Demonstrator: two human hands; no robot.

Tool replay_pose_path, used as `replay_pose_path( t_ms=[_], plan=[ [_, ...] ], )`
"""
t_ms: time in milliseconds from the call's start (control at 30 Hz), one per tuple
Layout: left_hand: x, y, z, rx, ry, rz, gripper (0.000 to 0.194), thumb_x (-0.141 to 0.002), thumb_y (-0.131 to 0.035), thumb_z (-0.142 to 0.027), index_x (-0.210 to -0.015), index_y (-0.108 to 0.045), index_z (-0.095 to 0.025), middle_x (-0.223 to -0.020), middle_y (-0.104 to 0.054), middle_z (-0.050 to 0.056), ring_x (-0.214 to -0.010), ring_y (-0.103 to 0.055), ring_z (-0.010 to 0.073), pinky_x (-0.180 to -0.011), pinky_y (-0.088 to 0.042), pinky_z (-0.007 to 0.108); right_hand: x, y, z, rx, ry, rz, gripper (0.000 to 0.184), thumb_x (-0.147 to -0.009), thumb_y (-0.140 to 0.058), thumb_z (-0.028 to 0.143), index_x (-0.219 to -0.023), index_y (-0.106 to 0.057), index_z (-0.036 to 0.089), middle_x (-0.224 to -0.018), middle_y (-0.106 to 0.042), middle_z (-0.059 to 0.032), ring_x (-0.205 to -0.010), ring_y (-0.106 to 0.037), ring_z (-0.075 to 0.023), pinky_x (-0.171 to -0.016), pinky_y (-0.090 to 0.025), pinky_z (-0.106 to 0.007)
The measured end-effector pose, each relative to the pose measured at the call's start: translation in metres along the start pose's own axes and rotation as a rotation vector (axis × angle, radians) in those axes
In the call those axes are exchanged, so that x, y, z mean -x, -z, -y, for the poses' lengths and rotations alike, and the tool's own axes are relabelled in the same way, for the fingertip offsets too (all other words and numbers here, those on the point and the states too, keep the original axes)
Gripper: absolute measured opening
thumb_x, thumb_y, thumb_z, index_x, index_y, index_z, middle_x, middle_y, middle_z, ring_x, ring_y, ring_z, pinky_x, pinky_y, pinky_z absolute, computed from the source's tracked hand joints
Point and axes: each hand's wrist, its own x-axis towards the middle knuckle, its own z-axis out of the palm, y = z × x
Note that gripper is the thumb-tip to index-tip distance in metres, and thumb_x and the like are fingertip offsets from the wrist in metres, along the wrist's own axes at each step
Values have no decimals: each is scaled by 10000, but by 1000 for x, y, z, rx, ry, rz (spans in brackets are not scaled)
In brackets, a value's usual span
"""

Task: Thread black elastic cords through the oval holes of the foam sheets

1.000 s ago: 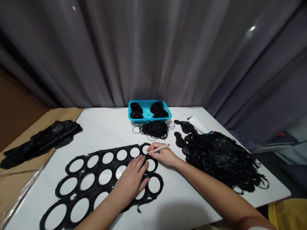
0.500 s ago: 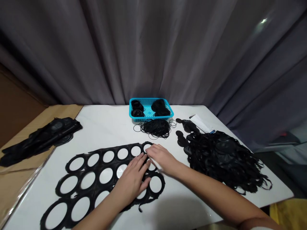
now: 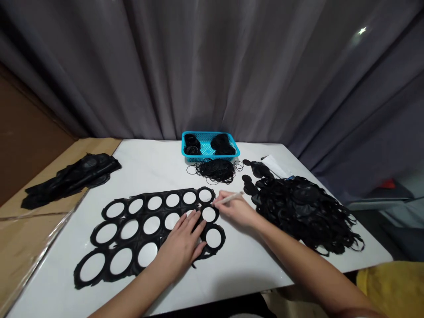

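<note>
Left hand (image 3: 180,245) pressing holed black sheet (image 3: 141,228), right hand (image 3: 236,211) holding white pen (image 3: 230,198).
Left fingers (image 3: 195,225) are spreading apart on the sheet's right end; right fingers (image 3: 220,201) are clamping the pen, tip beside a hole, sheet lying on white surface (image 3: 245,274).

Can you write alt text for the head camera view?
Two hands work over a black sheet punched with round holes, on a white table; the left hand presses it, the right hand holds a slim white pen. Nearby sit a turquoise basket of black rings and a heap of black scraps.
</note>
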Motion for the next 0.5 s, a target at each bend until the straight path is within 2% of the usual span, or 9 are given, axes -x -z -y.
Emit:
replay_pose_path(
  t_ms=[67,133,367,500],
  plan=[
    [7,-1,-7,-36,11,11,459,-951,-566,-297,-1388,-504,-173,-1496,-479,160,-1401,-426,312,-1125,-390,501,19,-15,-2,-5,6,92,113,-879,-584,215,-773,-617,198,-867,-712,-18,-790,-609,-175,-705,-439,-272],
    [10,-1,-11,-75,12,28,471,-943,-577,-287,-1391,-506,-158,-1497,-473,175,-1409,-412,318,-1127,-384,504,30,-23,-4,18,16,116,102,-884,-584,212,-796,-635,200,-880,-715,-22,-808,-622,-179,-734,-456,-286],
    [11,-2,-16,-82,40,20,464,-940,-566,-271,-1390,-505,-171,-1502,-471,165,-1413,-407,313,-1127,-378,510,29,-28,-14,50,53,79,94,-890,-598,201,-814,-653,205,-911,-705,-32,-857,-636,-189,-794,-475,-314],
    [11,-3,-16,-58,48,0,465,-934,-565,-244,-1389,-504,-173,-1506,-463,170,-1416,-401,318,-1131,-370,518,32,-30,-14,136,143,82,118,-904,-578,158,-820,-635,218,-905,-690,-26,-877,-622,-190,-792,-479,-312]
  ],
)
